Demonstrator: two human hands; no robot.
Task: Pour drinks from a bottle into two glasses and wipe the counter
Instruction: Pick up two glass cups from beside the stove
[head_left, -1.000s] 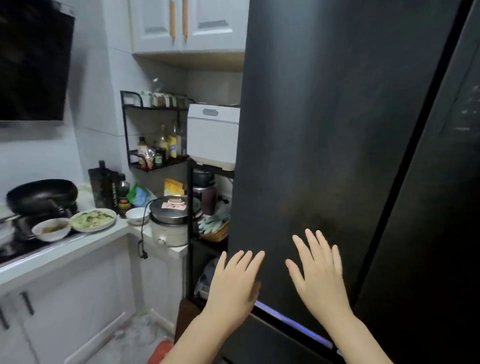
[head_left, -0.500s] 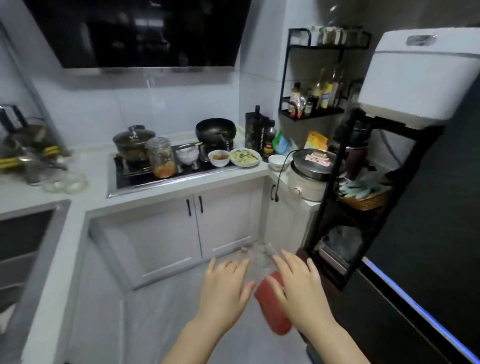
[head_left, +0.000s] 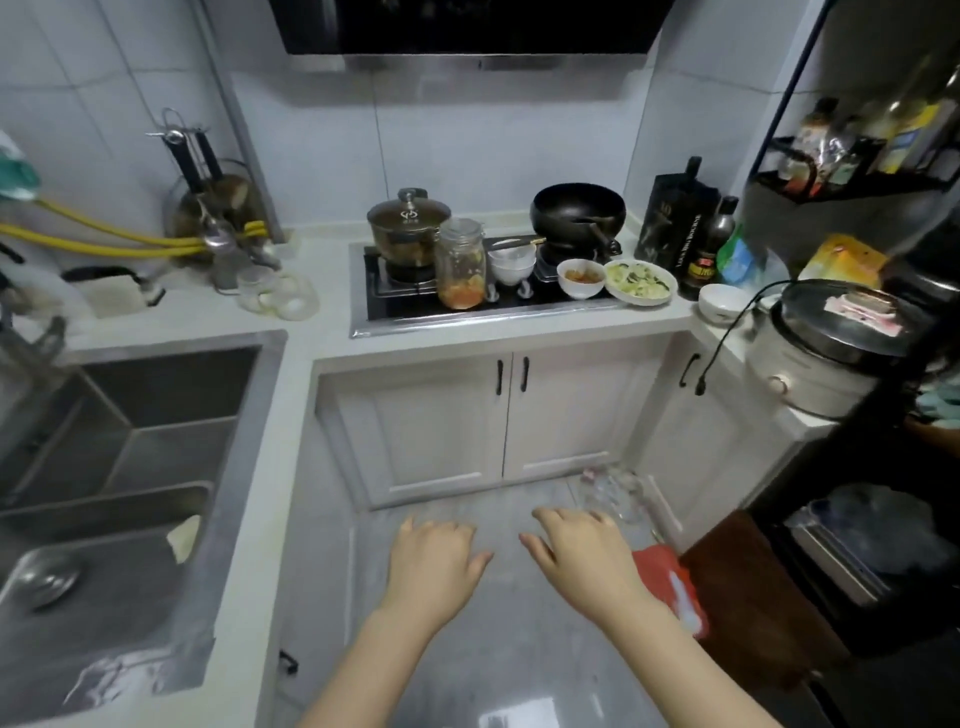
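1. Stainless-steel double sink (head_left: 130, 415), left edge of the frame, set into the pale grey stone tabletop (head_left: 322, 312); a round metal drain shows in the nearer basin.
2. Yellow hoses (head_left: 104, 241), upper left, running to a metal utensil holder (head_left: 218, 208) by the tiled wall.
3. Clear glass items (head_left: 278, 299), left of centre on the tabletop, near the utensil holder; too blurred to tell whether they are the task's drinking glasses.
4. Black glass hob (head_left: 379, 306), centre, carrying a lidded steel pot (head_left: 408, 223), a tall clear clip-top jar (head_left: 461, 262) with orange contents at the bottom, stacked white bowls (head_left: 513, 262) and a black wok (head_left: 577, 213).
5. Left hand (head_left: 434, 564), lower centre, palm down over the grey floor, fingers loosely spread, holding nothing.
6. Right hand (head_left: 582, 553), just right of the left, palm down, fingers relaxed, holding nothing.
7. Small white bowl of reddish sauce (head_left: 581, 278) and white plate of green vegetables (head_left: 641, 280), right of the hob.
8. Clear plastic items (head_left: 613, 493) and a red packet (head_left: 670, 587) on the floor, lower right; whether any is the task's bottle cannot be told.
9. Dark sauce bottle (head_left: 709, 249), upper right, on the tabletop.
10. White rice cooker with a steel lid (head_left: 826, 353), right edge.
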